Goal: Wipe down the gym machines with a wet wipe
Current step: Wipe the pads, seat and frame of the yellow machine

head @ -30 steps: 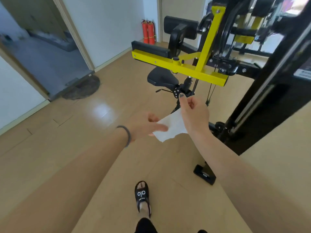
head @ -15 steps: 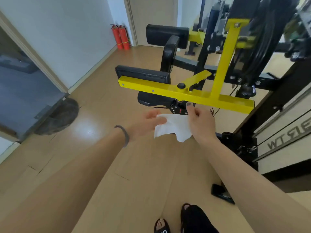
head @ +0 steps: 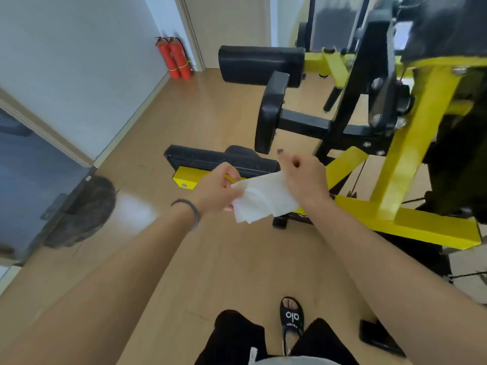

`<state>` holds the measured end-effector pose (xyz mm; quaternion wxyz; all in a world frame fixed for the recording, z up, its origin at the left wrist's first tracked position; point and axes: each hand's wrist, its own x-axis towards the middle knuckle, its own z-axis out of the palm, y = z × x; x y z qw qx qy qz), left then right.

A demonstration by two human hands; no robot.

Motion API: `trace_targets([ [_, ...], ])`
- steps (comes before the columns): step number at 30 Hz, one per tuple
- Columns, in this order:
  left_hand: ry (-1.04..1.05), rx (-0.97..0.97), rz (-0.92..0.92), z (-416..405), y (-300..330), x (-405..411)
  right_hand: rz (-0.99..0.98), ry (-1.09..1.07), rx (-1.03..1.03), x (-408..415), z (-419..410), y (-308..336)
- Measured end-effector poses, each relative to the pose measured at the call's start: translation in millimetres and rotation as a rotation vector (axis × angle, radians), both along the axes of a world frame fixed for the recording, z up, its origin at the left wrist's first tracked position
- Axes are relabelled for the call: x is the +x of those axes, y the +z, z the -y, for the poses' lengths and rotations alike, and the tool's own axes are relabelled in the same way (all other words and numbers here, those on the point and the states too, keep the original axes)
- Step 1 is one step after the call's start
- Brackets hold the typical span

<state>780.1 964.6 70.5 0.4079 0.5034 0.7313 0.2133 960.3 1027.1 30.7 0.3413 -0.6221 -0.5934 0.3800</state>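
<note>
Nearest to me, black trousers (head: 237,335) and a black sandal (head: 292,318) planted on the wood floor (head: 210,259). A small black object (head: 374,334) lies on the floor to the right; I can't tell what it is. Both forearms reach forward, a grey band (head: 189,209) round the left wrist. Now the hands: the left hand (head: 214,189) pinches the left edge of the wipe (head: 263,200), fingers curled on it. The right hand (head: 305,179) grips the wipe's right side, fingers bent over it. The white wipe hangs spread between them, in the air, just in front of the yellow bar (head: 411,225) of the machine (head: 369,122); whether it touches the bar, I can't tell. Behind the hands a flat black pad (head: 210,158) sits along the bar's far end. Further up, a round black pad (head: 268,114), then a long roller pad (head: 261,63). Off left, a dark mat (head: 84,212) at an open doorway. Far back, two red extinguishers (head: 175,57) stand against the white wall (head: 79,61).
</note>
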Motion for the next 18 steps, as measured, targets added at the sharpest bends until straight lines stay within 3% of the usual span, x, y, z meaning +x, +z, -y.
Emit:
trace_targets([
  [5,-0.304,-0.093,-0.418,-55,-10,-39,0.258,0.175,0.043,-49,-73,1],
  [8,-0.421,0.069,-0.800,-90,-21,-58,0.331,0.208,0.074,-82,-108,-14],
  [10,-0.546,0.255,-0.952,-107,-30,-65,0.303,0.172,0.066,-94,-120,-23],
  [14,-0.940,0.569,-0.951,-133,-57,-67,0.132,-0.056,-0.078,-93,-115,-39],
  [18,-1.193,0.444,-0.857,-156,-80,-44,-0.086,-0.378,-0.263,-79,-97,-60],
])
